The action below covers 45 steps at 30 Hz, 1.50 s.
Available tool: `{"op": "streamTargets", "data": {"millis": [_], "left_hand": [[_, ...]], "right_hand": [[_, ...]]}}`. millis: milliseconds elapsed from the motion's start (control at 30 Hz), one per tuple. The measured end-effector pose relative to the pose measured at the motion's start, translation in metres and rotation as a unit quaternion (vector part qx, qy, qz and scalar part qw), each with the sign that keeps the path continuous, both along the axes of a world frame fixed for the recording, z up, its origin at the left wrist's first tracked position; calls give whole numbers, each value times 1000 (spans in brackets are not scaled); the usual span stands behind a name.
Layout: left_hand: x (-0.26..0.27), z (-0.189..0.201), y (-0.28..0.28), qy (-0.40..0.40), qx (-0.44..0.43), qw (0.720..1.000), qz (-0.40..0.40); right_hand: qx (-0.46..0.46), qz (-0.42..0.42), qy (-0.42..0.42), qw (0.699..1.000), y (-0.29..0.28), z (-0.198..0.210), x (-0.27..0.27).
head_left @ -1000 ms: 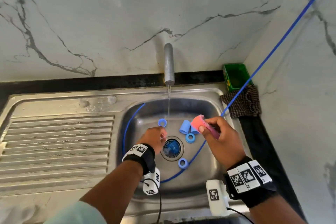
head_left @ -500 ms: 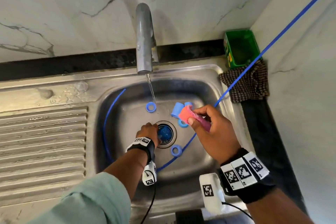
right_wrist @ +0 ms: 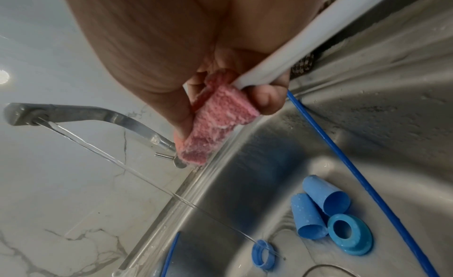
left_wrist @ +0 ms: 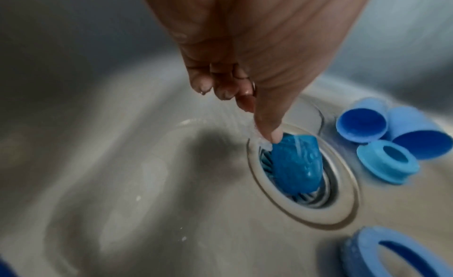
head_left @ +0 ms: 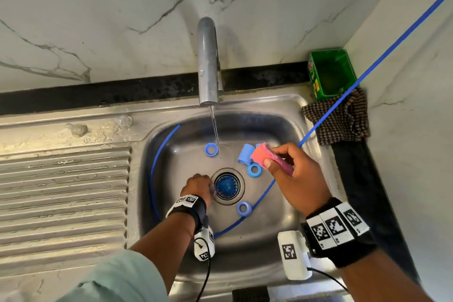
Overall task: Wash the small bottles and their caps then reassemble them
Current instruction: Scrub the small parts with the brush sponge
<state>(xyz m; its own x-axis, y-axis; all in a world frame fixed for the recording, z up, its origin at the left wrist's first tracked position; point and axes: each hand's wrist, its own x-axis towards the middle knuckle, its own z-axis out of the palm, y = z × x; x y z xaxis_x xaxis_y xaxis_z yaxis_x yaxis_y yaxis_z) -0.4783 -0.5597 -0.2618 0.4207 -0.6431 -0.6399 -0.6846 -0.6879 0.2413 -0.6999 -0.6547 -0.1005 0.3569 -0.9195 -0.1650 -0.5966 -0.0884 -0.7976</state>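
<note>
A dark blue small bottle [head_left: 226,186] [left_wrist: 294,165] lies in the drain of the steel sink [head_left: 282,225]. My left hand [head_left: 208,187] [left_wrist: 259,122] reaches down to it. The thumb tip touches the bottle's upper end and the other fingers are curled above it, holding nothing. Two light blue bottles [head_left: 245,153] [right_wrist: 308,217] lie side by side beyond the drain. Blue ring caps lie at the back [head_left: 211,149], beside the bottles [head_left: 254,170] and in front of the drain [head_left: 244,208]. My right hand [head_left: 270,157] grips a pink sponge [head_left: 259,155] [right_wrist: 215,122] above the two bottles.
The tap [head_left: 207,61] runs a thin stream into the basin near the back cap. A blue cord [head_left: 367,68] crosses from the upper right and loops inside the sink. A green tub [head_left: 331,73] and a checked cloth [head_left: 340,117] sit at the right corner, with the ribbed drainboard [head_left: 63,191] on the left.
My left hand has dropped from beside the water stream to the drain and now touches the bottle there. The right hand keeps the sponge in about the same place. The head view moved closer.
</note>
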Motion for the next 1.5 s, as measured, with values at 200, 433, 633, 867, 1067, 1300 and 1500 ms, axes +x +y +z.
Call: {"op": "streamTargets", "data": {"millis": [200, 433, 633, 867, 1067, 1300, 1500], "left_hand": [[8, 47, -2, 148, -189, 942, 233], [5, 138, -28, 276, -356, 854, 261], [-4, 182, -9, 321, -401, 828, 226], [-20, 198, 22, 282, -446, 837, 144], [-27, 198, 44, 247, -480, 836, 94], [-28, 207, 57, 341, -434, 812, 188], [-35, 219, 57, 519, -404, 706, 263]], "right_hand": [[-14, -7, -28, 999, 11, 21, -2], [-32, 17, -61, 997, 34, 44, -1], [-92, 55, -67, 992, 43, 49, 2], [-52, 62, 19, 996, 50, 60, 28], [-57, 66, 33, 996, 72, 66, 38], [-111, 24, 53, 992, 76, 69, 39], [-134, 76, 37, 987, 78, 74, 41]]}}
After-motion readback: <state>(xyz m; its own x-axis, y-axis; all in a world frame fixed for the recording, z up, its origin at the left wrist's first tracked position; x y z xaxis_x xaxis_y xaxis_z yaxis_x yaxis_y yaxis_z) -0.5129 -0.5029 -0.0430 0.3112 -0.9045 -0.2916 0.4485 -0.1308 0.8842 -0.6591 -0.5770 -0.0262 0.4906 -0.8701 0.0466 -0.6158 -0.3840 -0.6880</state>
